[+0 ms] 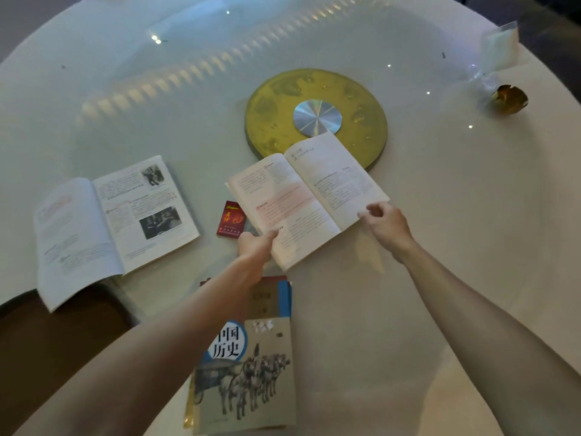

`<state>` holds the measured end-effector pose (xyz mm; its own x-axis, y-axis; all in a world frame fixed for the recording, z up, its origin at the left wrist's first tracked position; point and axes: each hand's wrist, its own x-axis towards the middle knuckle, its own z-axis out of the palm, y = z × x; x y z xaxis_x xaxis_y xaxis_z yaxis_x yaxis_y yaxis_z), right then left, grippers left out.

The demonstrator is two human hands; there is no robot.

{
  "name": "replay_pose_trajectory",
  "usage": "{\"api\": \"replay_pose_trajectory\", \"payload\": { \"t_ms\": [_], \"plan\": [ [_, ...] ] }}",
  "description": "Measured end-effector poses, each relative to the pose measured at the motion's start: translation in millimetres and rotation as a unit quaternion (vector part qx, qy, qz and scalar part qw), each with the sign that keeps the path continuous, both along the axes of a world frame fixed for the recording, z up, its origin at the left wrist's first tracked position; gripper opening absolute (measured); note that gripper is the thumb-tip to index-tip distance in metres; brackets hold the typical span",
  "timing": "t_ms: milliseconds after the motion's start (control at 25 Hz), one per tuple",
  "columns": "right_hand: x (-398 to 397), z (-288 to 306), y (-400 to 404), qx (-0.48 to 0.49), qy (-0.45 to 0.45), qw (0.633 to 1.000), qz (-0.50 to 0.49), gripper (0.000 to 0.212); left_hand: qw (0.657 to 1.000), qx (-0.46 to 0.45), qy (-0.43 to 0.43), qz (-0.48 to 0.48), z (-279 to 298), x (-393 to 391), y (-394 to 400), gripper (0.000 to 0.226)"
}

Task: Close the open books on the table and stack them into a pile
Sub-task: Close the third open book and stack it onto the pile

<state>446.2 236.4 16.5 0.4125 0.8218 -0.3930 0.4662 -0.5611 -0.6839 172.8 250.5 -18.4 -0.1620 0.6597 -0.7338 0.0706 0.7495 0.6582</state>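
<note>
An open book (306, 196) with pinkish text pages is lifted slightly over the middle of the white round table (456, 215). My left hand (254, 245) grips its near left edge. My right hand (385, 223) pinches its right page corner. A second open book (110, 221) with black-and-white photos lies flat at the left, partly over the table's edge. Near me lies a pile of closed books (248, 369); the top cover shows horses and a chariot, and my left forearm hides part of it.
A small red box (231, 219) lies between the two open books, just left of the held one. A gold disc with a silver centre (316, 116) sits behind it. A clear wrapper and a gold foil cup (509, 99) rest at the far right. A dark chair seat (47, 357) shows lower left.
</note>
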Motion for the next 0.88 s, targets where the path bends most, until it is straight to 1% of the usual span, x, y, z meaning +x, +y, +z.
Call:
{"api": "replay_pose_trajectory", "payload": {
  "t_ms": [80,200,280,360,400,480,600,640,720,800,880],
  "plan": [
    [19,-6,31,-0.006,0.003,1.0,0.015,0.059,0.999,-0.001,-0.022,0.026,-3,9,10,0.039],
    [38,-19,65,-0.039,-0.012,0.999,0.032,0.067,0.999,-0.008,0.0,0.037,-9,14,15,0.036],
    [45,-35,78,-0.063,-0.058,0.996,0.037,0.068,0.999,-0.01,0.014,0.045,-14,12,15,0.031],
    [50,-43,86,-0.09,-0.138,0.985,0.056,0.071,0.998,0.004,0.021,0.052,-18,8,13,0.027],
    [51,-44,88,-0.093,-0.149,0.983,0.057,0.074,0.998,0.015,0.021,0.055,-19,6,12,0.026],
    [50,-43,88,-0.096,-0.095,0.99,0.03,0.077,0.997,0.033,0.012,0.066,-19,5,12,0.022],
    [42,-40,86,-0.097,-0.021,0.995,-0.018,0.061,0.995,0.048,-0.018,0.084,-18,8,11,0.019],
    [37,-40,84,-0.1,0.007,0.995,-0.029,0.059,0.994,0.052,-0.032,0.087,-17,10,10,0.02],
    [27,-35,81,-0.095,0.098,0.989,-0.05,0.058,0.992,0.065,-0.062,0.091,-10,12,9,0.022],
    [18,-26,72,-0.08,0.205,0.974,-0.054,0.046,0.989,0.08,-0.091,0.086,-1,11,9,0.024],
    [11,-17,61,-0.055,0.282,0.957,-0.046,0.027,0.987,0.097,-0.11,0.069,14,6,10,0.026]
  ]
}}
